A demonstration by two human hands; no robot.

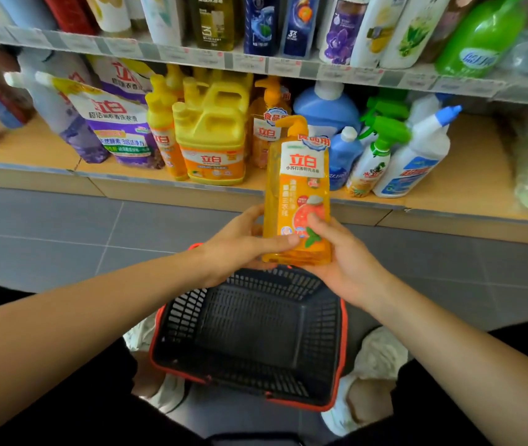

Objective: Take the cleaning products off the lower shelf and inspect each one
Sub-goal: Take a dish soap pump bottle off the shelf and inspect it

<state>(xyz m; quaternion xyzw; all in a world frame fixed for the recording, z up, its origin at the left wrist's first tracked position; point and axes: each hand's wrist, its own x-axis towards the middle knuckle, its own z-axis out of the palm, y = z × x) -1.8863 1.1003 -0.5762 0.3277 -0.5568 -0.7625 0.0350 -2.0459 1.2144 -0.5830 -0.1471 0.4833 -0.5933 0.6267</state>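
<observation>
A black basket [320,333] with a red rim sits on the grey tiled floor [47,226], with white shoes [381,352] on either side of it. Higher up, the upper shelf [468,85] carries a strip of price tags [246,61] along its front edge and a row of tall bottles. These include an olive bottle [214,20], a dark blue bottle [259,24] just beside it, a white bottle [340,30] with a purple flower, and a green bottle [481,40] tilted at the right.
</observation>
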